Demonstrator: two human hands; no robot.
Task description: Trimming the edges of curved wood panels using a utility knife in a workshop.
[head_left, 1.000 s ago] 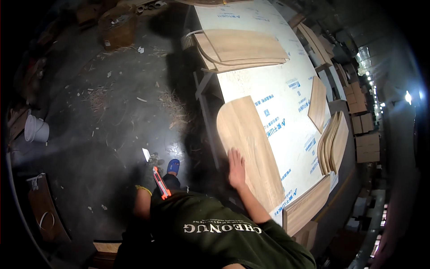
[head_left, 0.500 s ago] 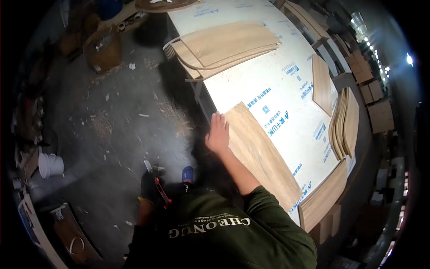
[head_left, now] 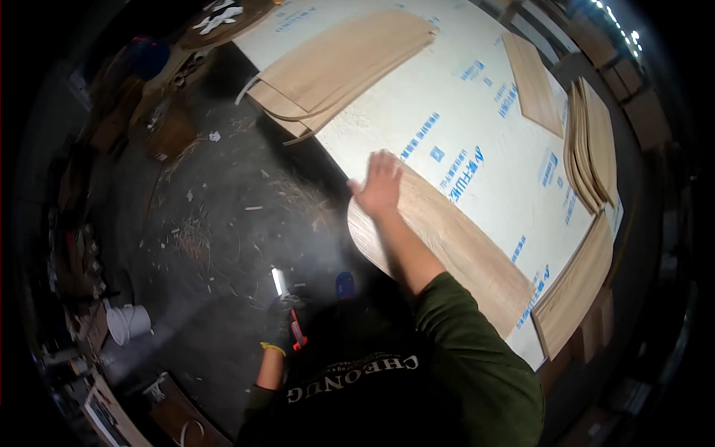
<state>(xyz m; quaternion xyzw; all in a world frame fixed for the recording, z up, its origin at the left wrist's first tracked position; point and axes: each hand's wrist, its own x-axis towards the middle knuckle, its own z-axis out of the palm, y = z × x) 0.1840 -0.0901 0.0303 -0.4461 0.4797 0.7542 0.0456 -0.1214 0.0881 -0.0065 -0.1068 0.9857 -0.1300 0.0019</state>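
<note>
A wood-grain panel [head_left: 469,257] lies along the near left side of the white-topped table [head_left: 484,171], its rounded left edge sticking out past the tabletop. Bare and spread flat, my right hand [head_left: 380,188] rests on the far end of this panel with the fingertips by its far edge. Low on my left side, my left hand [head_left: 278,325], in a dark glove with a yellow cuff, is closed around a utility knife [head_left: 298,333]. The knife has a red handle, and its bright blade points away from me above the floor. Part of the grip is lost in shadow.
Stacked wood-grain panels [head_left: 350,59] with a loose edging strip lie at the table's far end. Curved panels [head_left: 588,149] and a single panel [head_left: 532,82] are along the right side. Scraps [head_left: 192,240] litter the floor; a white bucket [head_left: 128,323] stands at left.
The near panel now sticks out farther over the table's left edge, and my right hand has spread its fingers on it. My left hand still holds the knife. The view has shifted.
</note>
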